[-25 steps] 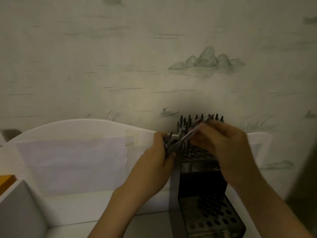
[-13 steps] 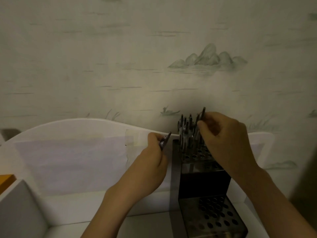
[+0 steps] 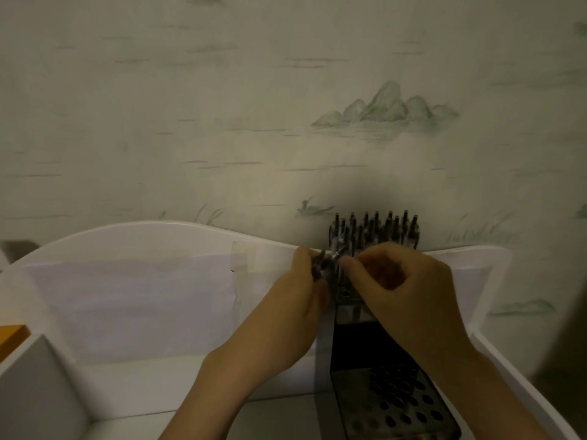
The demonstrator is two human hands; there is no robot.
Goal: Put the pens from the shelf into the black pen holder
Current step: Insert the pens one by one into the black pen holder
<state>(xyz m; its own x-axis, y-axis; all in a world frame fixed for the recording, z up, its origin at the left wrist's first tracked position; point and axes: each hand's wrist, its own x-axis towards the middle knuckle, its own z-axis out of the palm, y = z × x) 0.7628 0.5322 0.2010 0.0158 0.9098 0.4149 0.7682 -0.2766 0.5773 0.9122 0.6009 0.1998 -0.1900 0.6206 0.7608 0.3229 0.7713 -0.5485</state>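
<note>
Gripping a small bundle of pens, the left hand meets the right hand beside the black pen holder.

Left fingers curl round the dark pens, whose tips poke out above the fist. Right thumb and forefinger pinch the tip of one of those pens, the other fingers loosely curled. Behind both hands, a cluster of pens stands upright in the holder's upper tier. The holder sits at the right end of the white shelf, against the patterned wall.
</note>
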